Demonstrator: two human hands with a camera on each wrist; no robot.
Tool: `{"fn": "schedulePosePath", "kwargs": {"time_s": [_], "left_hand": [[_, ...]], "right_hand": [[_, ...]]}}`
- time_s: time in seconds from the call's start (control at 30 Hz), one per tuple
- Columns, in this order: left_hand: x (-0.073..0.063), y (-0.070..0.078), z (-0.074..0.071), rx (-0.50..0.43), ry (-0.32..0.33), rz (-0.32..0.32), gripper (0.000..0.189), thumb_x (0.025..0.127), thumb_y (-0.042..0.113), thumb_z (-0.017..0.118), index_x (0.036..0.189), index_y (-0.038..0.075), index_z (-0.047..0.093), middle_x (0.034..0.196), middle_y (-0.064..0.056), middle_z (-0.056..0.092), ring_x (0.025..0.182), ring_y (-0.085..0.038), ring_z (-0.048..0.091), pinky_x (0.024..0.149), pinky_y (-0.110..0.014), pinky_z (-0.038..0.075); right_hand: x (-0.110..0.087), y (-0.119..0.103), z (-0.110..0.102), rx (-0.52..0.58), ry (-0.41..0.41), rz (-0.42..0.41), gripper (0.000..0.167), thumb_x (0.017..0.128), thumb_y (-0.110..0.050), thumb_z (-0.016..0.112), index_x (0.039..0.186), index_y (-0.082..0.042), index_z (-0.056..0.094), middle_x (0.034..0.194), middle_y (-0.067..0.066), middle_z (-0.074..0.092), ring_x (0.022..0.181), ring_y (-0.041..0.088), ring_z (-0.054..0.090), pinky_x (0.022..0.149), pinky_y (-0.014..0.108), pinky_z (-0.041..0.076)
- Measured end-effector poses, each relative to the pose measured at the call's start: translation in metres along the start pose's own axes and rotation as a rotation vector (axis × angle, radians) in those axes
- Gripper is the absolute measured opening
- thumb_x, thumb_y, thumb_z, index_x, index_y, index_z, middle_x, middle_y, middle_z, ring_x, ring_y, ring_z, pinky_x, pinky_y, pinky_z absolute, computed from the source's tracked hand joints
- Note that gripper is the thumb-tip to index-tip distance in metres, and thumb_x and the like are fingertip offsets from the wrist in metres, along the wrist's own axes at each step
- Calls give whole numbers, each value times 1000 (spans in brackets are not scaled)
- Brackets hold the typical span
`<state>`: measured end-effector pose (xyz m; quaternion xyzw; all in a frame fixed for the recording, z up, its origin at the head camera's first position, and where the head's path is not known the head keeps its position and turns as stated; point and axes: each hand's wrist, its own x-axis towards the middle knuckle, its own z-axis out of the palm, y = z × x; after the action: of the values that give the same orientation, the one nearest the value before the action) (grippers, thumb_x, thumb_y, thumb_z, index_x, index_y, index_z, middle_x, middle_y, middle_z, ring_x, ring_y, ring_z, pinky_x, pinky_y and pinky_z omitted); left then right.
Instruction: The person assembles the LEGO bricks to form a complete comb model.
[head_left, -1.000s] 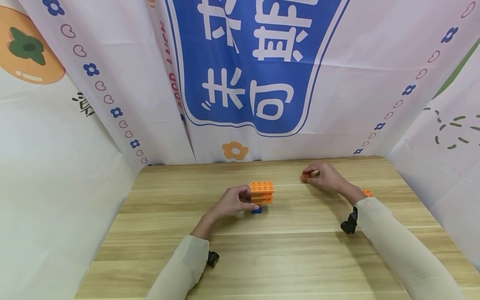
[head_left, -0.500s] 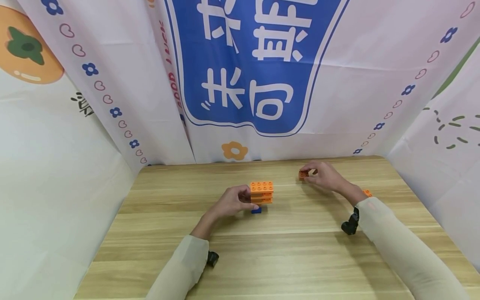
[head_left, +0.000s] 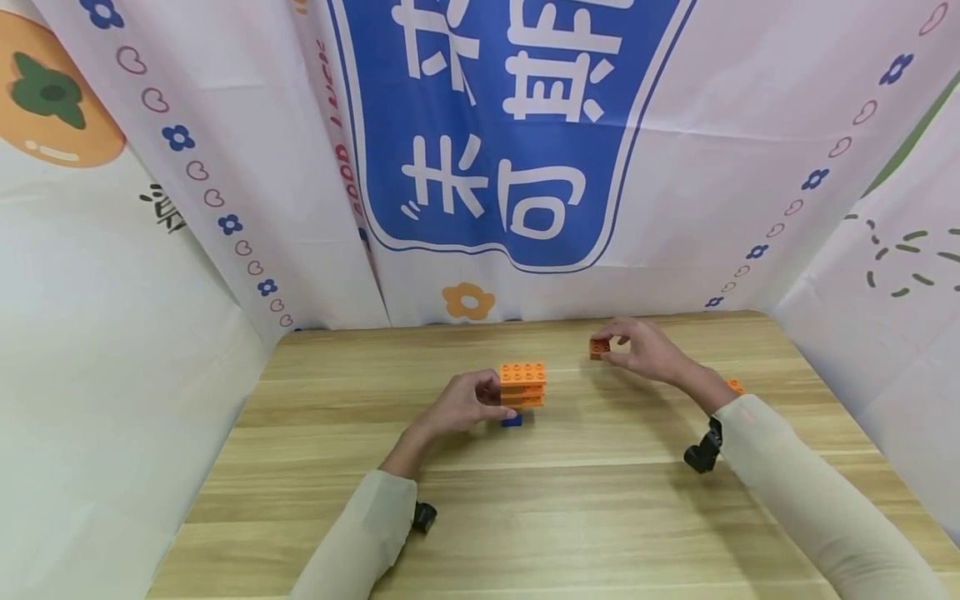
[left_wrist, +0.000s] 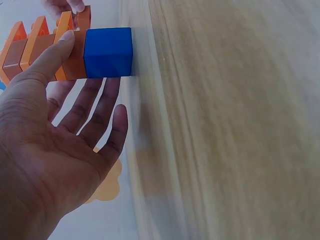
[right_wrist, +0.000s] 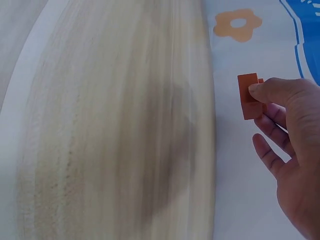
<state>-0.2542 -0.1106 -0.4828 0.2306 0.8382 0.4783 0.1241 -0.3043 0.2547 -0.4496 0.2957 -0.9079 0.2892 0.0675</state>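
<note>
My left hand (head_left: 467,403) grips a stack of toy building bricks (head_left: 522,373) near the middle of the table. Its thumb presses a brown brick low in the stack, with the fingers around the far side. In the left wrist view, orange and brown bricks alternate above a blue brick (left_wrist: 108,52) at the bottom end. Whether that blue brick touches the table I cannot tell. Toward the back right, my right hand (head_left: 647,352) pinches a small brown-orange brick (right_wrist: 251,96) between thumb and fingers, held apart from the stack.
Another orange brick (head_left: 734,386) lies on the wooden table (head_left: 525,517) beside the right wrist, partly hidden by the sleeve. A printed cloth (head_left: 300,208) hangs along the table's back edge. Each wrist wears a black camera (head_left: 702,454).
My right hand has shifted a little to the left with the small brick, bringing it nearer the stack. The left hand and the stack have stayed nearly in place.
</note>
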Motion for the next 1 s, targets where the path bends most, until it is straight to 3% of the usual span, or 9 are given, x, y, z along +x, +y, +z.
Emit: {"fn": "schedulePosePath", "kwargs": {"time_s": [0.43,0.77,1.0], "left_hand": [[1,1,0,3,2,-8,27,88,18,89,102,12,67,105,0,73,88,-16,63,79,-27,55],[1,2,-1,13,-4,-1,27,88,18,89,101,10,67,106,0,73,89,-16,64,79,-28,55],[1,1,0,5,0,-12,26,88,17,89,101,12,67,107,0,74,90,-16,64,81,-29,56]], "right_hand": [[5,-29,-8,-7,-10,-85,33,89,-8,86,121,-5,78,111,6,76,100,26,72,84,47,60],[9,-50,-13,6,13,-172,33,88,-9,86,120,-5,78,112,8,76,97,26,73,73,37,58],[13,-70,-17,31,10,-213,34,88,-9,86,121,-5,78,113,7,75,97,25,73,76,36,58]]}}
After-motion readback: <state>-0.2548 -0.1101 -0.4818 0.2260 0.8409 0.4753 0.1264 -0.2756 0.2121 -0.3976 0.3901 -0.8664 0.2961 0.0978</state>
